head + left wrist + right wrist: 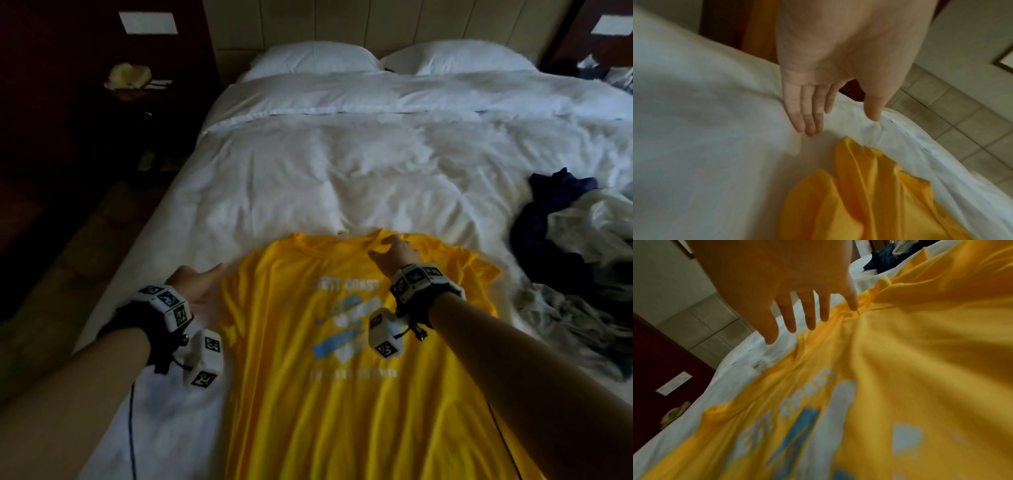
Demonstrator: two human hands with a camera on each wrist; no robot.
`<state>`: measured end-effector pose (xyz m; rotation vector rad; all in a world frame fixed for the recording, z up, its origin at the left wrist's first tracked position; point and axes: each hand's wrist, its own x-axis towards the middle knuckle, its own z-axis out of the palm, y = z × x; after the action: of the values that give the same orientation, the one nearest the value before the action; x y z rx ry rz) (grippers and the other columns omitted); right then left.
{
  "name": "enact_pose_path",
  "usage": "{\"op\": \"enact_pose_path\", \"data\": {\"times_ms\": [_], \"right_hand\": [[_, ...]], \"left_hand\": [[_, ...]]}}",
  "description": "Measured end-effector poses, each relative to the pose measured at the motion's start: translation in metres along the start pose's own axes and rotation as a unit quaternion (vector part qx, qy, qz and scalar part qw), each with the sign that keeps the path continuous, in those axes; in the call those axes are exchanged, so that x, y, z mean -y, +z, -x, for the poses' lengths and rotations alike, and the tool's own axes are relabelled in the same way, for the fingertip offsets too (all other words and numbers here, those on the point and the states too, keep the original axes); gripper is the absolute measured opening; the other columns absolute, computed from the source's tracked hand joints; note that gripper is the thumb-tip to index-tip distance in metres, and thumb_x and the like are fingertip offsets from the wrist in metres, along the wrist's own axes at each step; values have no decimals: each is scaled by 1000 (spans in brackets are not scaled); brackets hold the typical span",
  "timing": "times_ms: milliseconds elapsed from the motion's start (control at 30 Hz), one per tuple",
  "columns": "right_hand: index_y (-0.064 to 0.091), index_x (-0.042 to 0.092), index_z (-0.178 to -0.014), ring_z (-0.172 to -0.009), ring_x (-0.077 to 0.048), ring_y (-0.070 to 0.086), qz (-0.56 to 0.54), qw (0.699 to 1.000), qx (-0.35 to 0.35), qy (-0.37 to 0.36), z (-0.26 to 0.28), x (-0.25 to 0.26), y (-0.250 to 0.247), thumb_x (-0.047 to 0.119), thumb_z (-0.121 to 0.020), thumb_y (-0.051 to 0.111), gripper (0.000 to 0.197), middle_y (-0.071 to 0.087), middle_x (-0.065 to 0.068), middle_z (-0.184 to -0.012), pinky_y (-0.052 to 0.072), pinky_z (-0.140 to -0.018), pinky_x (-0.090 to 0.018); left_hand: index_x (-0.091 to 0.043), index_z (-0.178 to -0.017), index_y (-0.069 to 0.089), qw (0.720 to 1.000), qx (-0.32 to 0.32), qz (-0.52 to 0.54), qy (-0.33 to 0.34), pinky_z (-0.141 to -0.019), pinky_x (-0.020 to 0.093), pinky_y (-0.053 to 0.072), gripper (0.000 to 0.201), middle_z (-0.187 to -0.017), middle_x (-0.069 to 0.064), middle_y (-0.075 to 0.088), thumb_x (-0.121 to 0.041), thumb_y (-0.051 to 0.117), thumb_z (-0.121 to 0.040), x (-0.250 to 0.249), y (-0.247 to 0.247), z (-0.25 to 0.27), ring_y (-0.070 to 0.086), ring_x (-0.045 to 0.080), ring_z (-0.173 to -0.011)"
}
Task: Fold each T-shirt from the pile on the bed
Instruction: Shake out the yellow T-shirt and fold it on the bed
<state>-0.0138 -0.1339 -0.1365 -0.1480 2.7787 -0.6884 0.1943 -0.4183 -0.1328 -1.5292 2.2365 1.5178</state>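
Yellow T-shirt lies print-up, spread on the bed — smoothing step in hand: right hand flat-fingered near the collar, left hand spread beside the shoulder — sleeve folds judged next.

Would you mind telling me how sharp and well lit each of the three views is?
Head view: dim room, dark at the left, the yellow T-shirt fairly clear though its print is soft, the frame edges bowed by the wide lens. Left wrist view: the left hand readable, the white bedding smeared by blur. Right wrist view: the right hand dusky, the shirt print strongly blurred.
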Motion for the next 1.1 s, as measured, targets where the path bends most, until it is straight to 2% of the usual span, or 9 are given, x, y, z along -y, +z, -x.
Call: {"op": "enact_pose_path", "data": {"times_ms": [200,267,367,467,533,667,800,933,1100], "right_hand": [[48,2,-133,-123,-29,48,-36,976,206,-55,42,35,52,42,-93,54,57,48,-16,-139,38,-97,-35],[59,7,-111,-104,-21,47,-28,968,241,-64,34,33,73,47,-92,52,45,57,-16,-116,34,-86,-32],[43,27,-76,-97,-17,34,-4,969,238,-70,21,27,83,46,-94,48,26,44,-6,-98,30,-83,-31],[54,11,-119,-118,-23,45,19,963,254,-83,38,34,68,33,-100,40,32,48,-14,-129,33,-97,-32],[40,1,-138,-133,-29,37,14,968,239,-75,41,33,65,30,-100,41,47,38,-16,-146,31,-100,-29],[37,2,-140,-135,-31,36,-24,967,244,-69,40,30,68,29,-99,45,50,36,-16,-148,31,-105,-33],[49,3,-132,-126,-34,47,-72,961,254,-78,36,29,76,33,-94,54,48,48,-16,-139,38,-105,-44],[49,3,-129,-113,-35,57,-141,955,257,-47,39,27,80,30,-91,60,48,55,-12,-127,44,-100,-47],[47,15,-134,-110,-38,58,-112,962,246,-30,-7,-3,116,68,-50,77,104,58,-15,-122,47,-95,-52]], "left_hand": [[6,-132,43,973,137,164,-91,-93,36,45,64,-126,20,55,-42,56,-92,28,-1,35,58,28,-105],[2,-132,45,960,174,199,-93,-85,33,47,60,-117,17,58,-43,53,-93,36,5,37,57,26,-103],[-2,-125,53,947,215,214,-104,-74,36,50,56,-120,16,59,-44,57,-90,39,17,34,59,26,-95],[-9,-110,56,934,253,223,-118,-75,39,48,47,-99,9,57,-46,63,-83,35,26,34,55,25,-82],[-8,-111,57,937,240,229,-110,-78,40,49,49,-101,7,59,-43,68,-79,31,28,34,57,27,-85],[-9,-122,61,929,238,273,-75,-96,47,45,59,-121,16,62,-34,71,-70,25,20,41,58,33,-110],[-11,-108,66,922,201,327,-47,-84,42,48,53,-111,12,68,-37,71,-62,31,-1,38,61,29,-99],[-20,-106,63,894,196,402,26,-61,33,56,19,-96,5,72,-22,49,-92,35,-18,37,72,22,-77],[-19,-133,48,882,42,469,9,-46,21,46,47,-71,5,51,7,38,-95,65,-40,26,52,12,-59]]}}
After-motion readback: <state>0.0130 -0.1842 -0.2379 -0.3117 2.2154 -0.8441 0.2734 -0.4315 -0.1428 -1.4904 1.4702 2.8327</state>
